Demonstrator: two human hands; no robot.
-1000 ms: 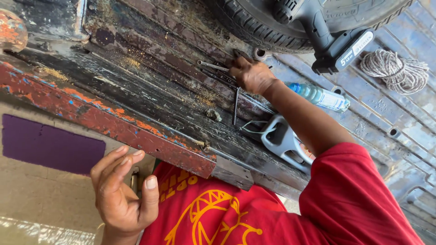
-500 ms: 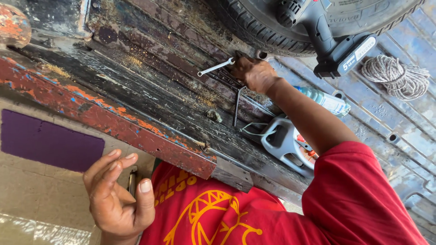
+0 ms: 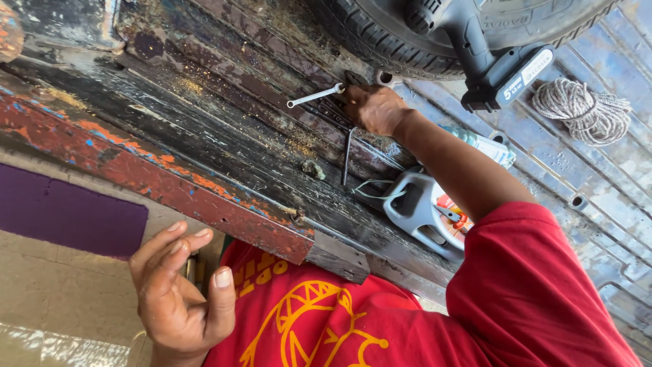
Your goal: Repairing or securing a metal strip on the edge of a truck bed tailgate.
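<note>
Rusty truck bed (image 3: 204,143): right hand (image 3: 373,109) grips a wrench (image 3: 314,96); left hand (image 3: 180,292) fingers loosely curled, empty.

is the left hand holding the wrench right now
No, the left hand is empty and open near the red shirt; the right hand grips the wrench.

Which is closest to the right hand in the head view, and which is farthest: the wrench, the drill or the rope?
From the right hand:
1. Wrench: held in the hand, sticking out to the left in the picture.
2. Drill: to the right in the picture, resting against the tyre.
3. Rope: coiled beyond the drill, farthest right.
</note>
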